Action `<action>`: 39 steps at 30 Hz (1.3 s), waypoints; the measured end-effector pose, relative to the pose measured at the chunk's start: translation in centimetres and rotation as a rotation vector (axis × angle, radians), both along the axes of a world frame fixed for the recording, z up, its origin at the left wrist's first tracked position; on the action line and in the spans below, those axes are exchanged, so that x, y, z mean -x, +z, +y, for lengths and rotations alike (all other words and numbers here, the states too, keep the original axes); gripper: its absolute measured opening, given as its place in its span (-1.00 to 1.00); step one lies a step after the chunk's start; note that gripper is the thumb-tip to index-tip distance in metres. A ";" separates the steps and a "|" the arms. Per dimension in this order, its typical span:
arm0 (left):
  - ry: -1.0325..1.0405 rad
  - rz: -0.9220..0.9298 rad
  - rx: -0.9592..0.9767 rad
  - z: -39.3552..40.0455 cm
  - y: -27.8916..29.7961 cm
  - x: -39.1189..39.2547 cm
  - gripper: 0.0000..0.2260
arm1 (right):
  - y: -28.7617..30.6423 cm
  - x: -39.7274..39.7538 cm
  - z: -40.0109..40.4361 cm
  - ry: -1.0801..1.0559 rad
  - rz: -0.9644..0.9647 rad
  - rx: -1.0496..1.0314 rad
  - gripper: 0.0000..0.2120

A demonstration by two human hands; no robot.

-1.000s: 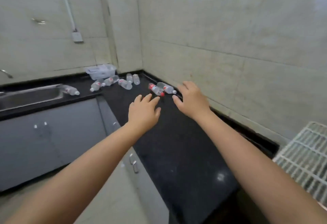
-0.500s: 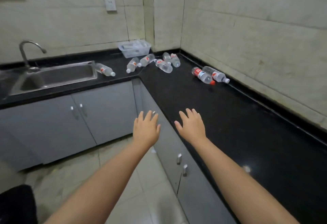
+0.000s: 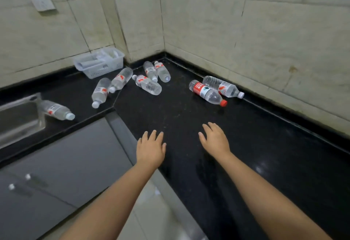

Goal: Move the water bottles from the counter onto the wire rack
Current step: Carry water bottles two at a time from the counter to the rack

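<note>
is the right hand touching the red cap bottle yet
Apart. The head view shows the right hand open over the black counter, with a clear stretch of bare counter between its fingers and the red-capped bottle.

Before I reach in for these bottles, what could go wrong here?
All bottles lie on their sides, so a nudge may roll them; the red-capped bottle touches its neighbour. The bottle by the sink could drop in. Both hands are open and empty, short of the bottles.
</note>
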State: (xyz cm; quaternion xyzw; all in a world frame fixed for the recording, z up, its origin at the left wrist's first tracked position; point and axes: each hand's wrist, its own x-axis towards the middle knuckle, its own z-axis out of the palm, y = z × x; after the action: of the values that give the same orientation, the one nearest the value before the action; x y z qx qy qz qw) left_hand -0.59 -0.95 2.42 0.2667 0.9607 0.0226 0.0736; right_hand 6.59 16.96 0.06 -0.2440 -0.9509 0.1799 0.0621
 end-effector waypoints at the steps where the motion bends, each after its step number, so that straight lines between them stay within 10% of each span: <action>1: -0.005 0.000 -0.003 0.9 -0.1 1.9 -0.57 | 0.0 1.4 1.1 -0.022 -0.002 0.005 -0.56; 22: -0.535 -0.147 -0.200 18.2 -6.7 30.7 -0.60 | -4.3 26.4 16.5 -0.446 -0.328 -0.073 -0.33; 33: -0.943 -0.219 -0.303 29.9 -5.8 28.6 -0.61 | 0.1 10.4 18.2 -0.524 -0.553 0.624 -0.48; 39: -1.062 -0.075 -0.085 38.9 -5.8 25.1 -0.52 | -1.5 4.0 17.2 -0.905 -0.469 0.432 -0.56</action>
State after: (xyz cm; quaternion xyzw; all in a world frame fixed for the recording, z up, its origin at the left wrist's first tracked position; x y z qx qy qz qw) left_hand -25.73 37.97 -3.35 0.7179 0.6885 0.0308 0.0983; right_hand 2.55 34.13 -1.48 -0.6691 -0.6809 0.2673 -0.1316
